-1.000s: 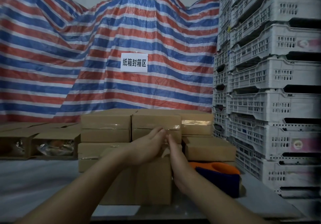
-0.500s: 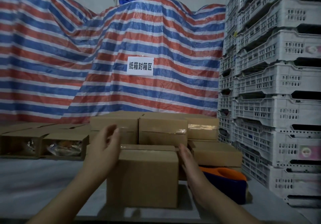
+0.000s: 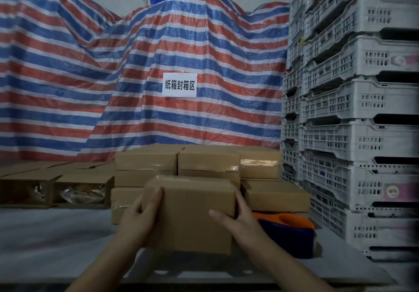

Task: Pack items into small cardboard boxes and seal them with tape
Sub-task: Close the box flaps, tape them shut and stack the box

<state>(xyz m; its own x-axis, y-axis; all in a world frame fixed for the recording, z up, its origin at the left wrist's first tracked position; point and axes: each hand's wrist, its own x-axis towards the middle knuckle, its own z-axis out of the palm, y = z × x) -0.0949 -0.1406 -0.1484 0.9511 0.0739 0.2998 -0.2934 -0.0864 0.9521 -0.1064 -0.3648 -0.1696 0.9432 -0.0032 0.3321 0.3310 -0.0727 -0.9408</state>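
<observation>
With both hands clamped on the cardboard box at centre, left hand wrapping its nine o'clock edge and right hand its three o'clock edge, it looks taped and ready for the stack of sealed boxes at twelve o'clock

Brown box, red-blue-white striped tarp

A warehouse packing station.
Sealed cardboard boxes are stacked on a grey table before a striped tarpaulin bearing a printed sign; white plastic crates tower at right, with a tape dispenser close by.
</observation>
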